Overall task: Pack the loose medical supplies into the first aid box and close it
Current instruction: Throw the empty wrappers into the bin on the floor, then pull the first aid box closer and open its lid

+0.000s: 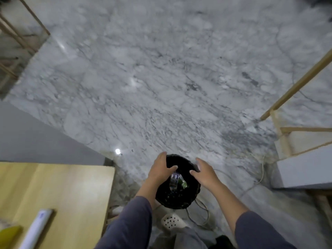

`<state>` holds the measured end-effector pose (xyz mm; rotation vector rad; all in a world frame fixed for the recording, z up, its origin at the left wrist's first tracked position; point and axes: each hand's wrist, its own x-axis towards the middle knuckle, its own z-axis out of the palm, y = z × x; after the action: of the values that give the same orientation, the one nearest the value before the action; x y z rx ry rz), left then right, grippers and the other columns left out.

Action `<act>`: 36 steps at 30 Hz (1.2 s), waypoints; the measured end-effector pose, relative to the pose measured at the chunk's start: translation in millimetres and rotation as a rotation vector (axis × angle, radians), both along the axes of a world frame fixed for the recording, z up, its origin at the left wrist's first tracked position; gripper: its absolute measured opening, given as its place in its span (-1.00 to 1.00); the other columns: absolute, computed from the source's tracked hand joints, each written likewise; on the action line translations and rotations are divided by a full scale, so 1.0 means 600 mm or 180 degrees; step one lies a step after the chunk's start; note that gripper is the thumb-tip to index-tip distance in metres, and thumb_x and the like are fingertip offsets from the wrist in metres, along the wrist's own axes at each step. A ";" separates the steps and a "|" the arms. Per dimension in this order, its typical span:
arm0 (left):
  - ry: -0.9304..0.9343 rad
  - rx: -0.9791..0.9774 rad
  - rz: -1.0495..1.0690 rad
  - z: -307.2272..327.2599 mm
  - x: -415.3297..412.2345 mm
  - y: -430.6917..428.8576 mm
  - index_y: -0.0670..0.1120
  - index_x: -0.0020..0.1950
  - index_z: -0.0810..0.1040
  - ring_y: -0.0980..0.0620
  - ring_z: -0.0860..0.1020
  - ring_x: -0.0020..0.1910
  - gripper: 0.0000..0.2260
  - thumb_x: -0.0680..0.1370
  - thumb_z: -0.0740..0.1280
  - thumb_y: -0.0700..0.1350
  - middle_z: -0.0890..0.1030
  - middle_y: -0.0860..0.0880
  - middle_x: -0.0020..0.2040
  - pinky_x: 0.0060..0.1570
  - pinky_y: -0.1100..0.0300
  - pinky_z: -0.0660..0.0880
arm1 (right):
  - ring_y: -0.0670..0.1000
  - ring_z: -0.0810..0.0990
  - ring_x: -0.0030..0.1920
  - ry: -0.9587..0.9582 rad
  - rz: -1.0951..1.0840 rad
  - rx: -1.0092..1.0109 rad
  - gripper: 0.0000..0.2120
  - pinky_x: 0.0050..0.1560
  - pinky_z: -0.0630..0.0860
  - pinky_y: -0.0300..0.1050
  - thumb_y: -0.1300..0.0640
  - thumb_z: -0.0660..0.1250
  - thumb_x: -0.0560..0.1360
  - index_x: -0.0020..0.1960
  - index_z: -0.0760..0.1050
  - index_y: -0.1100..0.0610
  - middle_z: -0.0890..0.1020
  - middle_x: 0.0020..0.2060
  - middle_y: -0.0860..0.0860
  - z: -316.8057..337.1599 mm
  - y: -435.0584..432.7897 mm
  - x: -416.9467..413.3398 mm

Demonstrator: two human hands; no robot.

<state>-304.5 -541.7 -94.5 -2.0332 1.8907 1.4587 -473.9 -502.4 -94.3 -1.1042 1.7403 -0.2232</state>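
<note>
**Fingers spread over a black-lined bin on a marble floor**

Our fingers are spread wide on both hands, holding nothing. We look straight down past two grey sleeves. Our left hand hangs over the left rim of a round bin lined with a black bag, thumb reaching in over the opening. Our right hand hangs over the right rim, palm down, thumb pointing inward. We cannot tell whether either hand touches the bag.

Inside the bin, between the hands, lies a clear crumpled plastic item with a scrap of green just beside it; both are too blurred to name.

The bin stands on a grey-veined white marble floor. A pale cable loops on the floor near the bin's base, and a white perforated slipper shows below it.

At lower left is a light wooden surface carrying a white tube-like object and something yellow at the edge. The first aid box is not in view.
</note>
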 end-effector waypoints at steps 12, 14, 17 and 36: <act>-0.0598 -0.1242 0.0214 0.332 0.175 0.064 -0.14 0.65 -0.04 -0.02 0.01 0.65 -0.26 0.63 0.27 0.12 -0.01 -0.06 0.67 0.57 0.10 0.08 | 0.04 0.12 0.49 0.0537 0.1346 -0.1208 -0.38 0.47 0.12 -0.10 0.05 0.20 0.55 0.51 0.00 0.13 0.11 0.51 0.05 0.356 -0.028 0.136; -0.0651 -0.1363 0.0433 0.366 0.235 0.100 -0.16 0.64 -0.03 -0.03 0.02 0.65 -0.26 0.63 0.27 0.11 -0.01 -0.08 0.67 0.56 0.12 0.05 | 0.03 0.25 0.42 0.0456 0.1582 -0.1424 -0.45 0.39 0.21 -0.15 0.09 0.22 0.53 0.46 0.13 0.13 0.26 0.43 0.05 0.402 -0.027 0.186; -0.0838 -0.1542 0.0816 0.396 0.334 0.176 -0.17 0.64 0.00 -0.03 0.03 0.65 -0.25 0.61 0.30 0.10 0.02 -0.09 0.66 0.55 0.17 0.02 | 0.06 0.30 0.38 0.0355 0.1992 -0.1714 -0.48 0.37 0.31 -0.07 0.10 0.24 0.49 0.41 0.22 0.11 0.32 0.40 0.07 0.447 -0.016 0.284; -0.1976 -0.1188 0.3564 0.455 0.689 0.869 -0.17 0.64 -0.04 -0.02 -0.04 0.65 -0.23 0.60 0.32 0.05 -0.02 -0.08 0.67 0.56 0.20 -0.07 | 0.05 0.09 0.51 -0.0339 0.5201 -0.2685 -0.33 0.47 0.09 -0.10 0.04 0.26 0.52 0.50 0.02 0.15 0.09 0.52 0.05 0.466 0.426 0.862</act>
<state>109.0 -20.0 178.6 -3.4030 0.7714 0.2700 43.3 -246.8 185.2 -2.6525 0.1539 0.0521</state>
